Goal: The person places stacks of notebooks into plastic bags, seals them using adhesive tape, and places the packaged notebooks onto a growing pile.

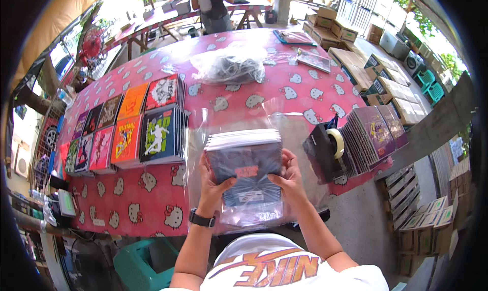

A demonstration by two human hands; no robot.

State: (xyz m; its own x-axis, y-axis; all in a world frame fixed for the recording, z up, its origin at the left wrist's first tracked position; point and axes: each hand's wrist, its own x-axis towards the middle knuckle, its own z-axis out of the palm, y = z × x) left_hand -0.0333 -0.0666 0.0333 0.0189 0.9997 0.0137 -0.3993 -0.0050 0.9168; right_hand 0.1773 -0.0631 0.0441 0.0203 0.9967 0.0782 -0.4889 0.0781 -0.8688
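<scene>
A stack of dark-covered notebooks (244, 161) with white page edges is held upright, tilted, at the near edge of the table. My left hand (211, 184) grips its left side and my right hand (288, 179) its right side, thumbs across the front cover. Clear plastic (252, 217) shines over the lower part of the stack; whether the stack is fully inside it I cannot tell. More clear plastic sheeting (198, 209) lies under and around my hands. Right of my right hand stands a tape roll (335, 143) on a black dispenser (320, 156).
Several notebook stacks in bright covers (127, 138) sit on the left of the pink patterned table (162, 189). Purple notebooks (373, 133) stand at right. A plastic bundle (229, 67) lies farther back. Cartons (391, 82), a green stool (145, 260) and another person (213, 8) surround the table.
</scene>
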